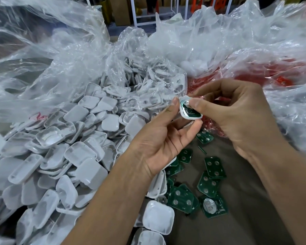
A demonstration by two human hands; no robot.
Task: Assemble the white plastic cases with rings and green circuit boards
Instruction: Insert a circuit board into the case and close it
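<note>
My left hand (163,137) pinches a white plastic case (185,116) between thumb and fingers, its open side facing up. A green circuit board (193,114) lies inside the case. My right hand (237,110) curls over it, with the thumb pressing down on the board. Several loose green circuit boards (208,183) lie on the brown cloth below my hands. A big heap of white plastic cases (60,147) fills the left side.
A clear plastic bag (140,80) of more white parts sits behind the heap. Red parts in a clear bag (254,71) lie at the right. Crumpled clear plastic (219,38) covers the back. Brown cloth (245,200) shows at the bottom right.
</note>
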